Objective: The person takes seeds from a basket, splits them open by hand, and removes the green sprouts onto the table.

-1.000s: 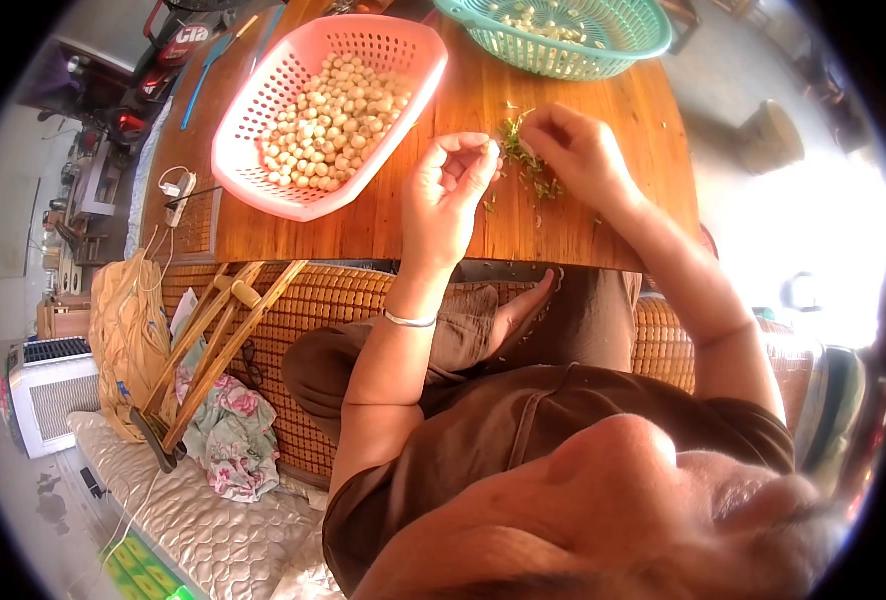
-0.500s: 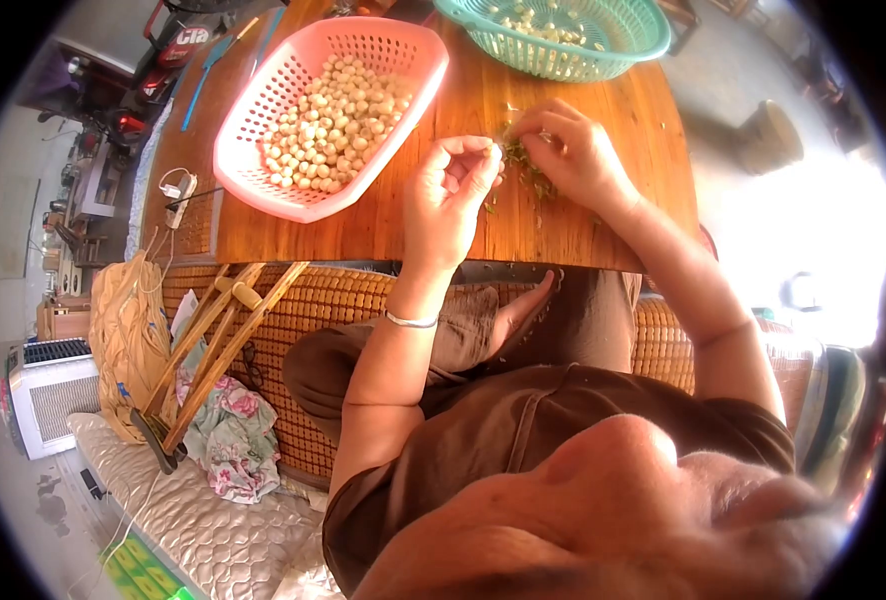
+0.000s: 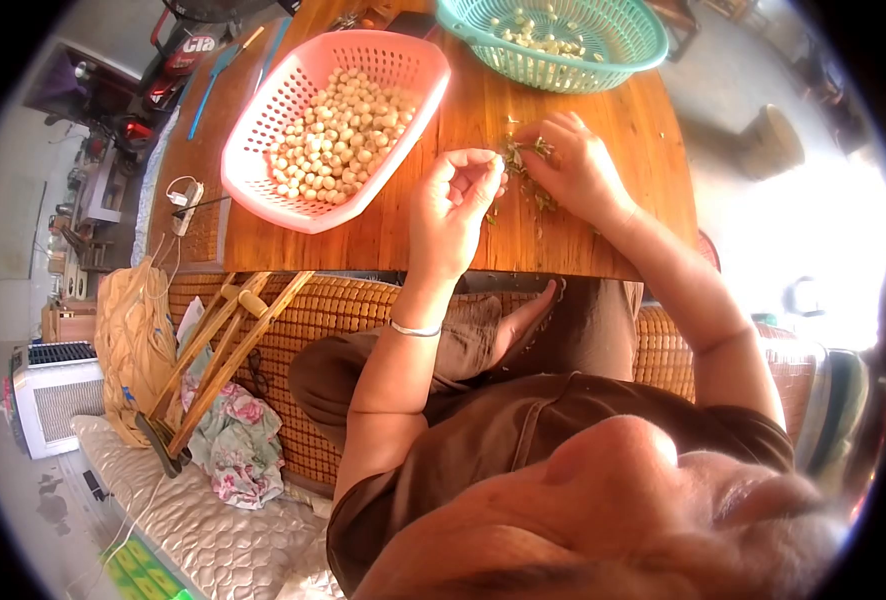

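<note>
My left hand is raised over the front of the wooden table, thumb and fingertips pinched on a small pale piece, mostly hidden. Just to its right, my right hand is bent low over a scatter of green scraps. Its fingers are curled together, with a few green bits showing at the fingertips; what they grip is not clear. To the left stands a pink basket holding many small, round, cream-coloured pieces. Behind my right hand is a teal basket with fewer pale pieces.
The wooden table ends close in front of my folded legs. A power strip with cables and a blue-handled tool lie on its left side. Wooden crutches and floral cloth rest on the seat to my left.
The view has shifted slightly, so the table and baskets appear lower. My right hand's fingers have curled in with green bits showing between them. My left hand keeps its pinch.
</note>
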### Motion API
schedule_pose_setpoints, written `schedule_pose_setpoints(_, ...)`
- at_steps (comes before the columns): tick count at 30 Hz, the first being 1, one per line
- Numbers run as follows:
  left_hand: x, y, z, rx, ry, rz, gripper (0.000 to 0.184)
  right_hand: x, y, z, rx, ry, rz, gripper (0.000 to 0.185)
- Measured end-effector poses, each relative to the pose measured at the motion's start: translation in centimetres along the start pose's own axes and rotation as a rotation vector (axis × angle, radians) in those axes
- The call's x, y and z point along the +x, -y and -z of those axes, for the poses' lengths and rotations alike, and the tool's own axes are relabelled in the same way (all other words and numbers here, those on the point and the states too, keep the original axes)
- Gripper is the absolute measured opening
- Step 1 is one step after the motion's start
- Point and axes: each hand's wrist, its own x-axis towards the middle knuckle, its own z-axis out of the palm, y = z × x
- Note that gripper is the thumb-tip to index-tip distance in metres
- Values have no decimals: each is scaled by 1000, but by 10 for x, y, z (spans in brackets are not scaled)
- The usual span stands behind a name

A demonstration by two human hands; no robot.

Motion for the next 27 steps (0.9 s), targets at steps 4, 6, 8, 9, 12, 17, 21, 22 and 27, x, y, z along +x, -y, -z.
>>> schedule_pose_setpoints(4,0,1,2,33,10,-15,15,0,-1,1,21,-18,85,16)
schedule_pose_setpoints(6,0,4,4,42,16,-16,15,0,9,7,103,25,72,16)
schedule_pose_setpoints(8,-1,6,4,52,21,-14,15,0,16,10,188,68,57,15)
schedule_pose_setpoints(9,0,6,5,61,34,-15,15,0,18,11,207,82,53,15)
schedule_pose_setpoints(12,0,8,4,90,46,-31,14,-1,16,9,241,92,47,14)
schedule_pose_setpoints(17,-1,10,4,131,29,-45,14,-5,17,9,298,111,-25,12)
schedule_pose_setpoints(21,-1,8,4,179,28,-65,14,-4,19,13,357,187,-158,9)
schedule_pose_setpoints(22,-1,8,4,190,30,-77,14,-4,19,12,352,191,-156,9)
schedule_pose_setpoints(27,-2,5,0,114,1,-31,12,-4,15,9,373,186,-162,9)
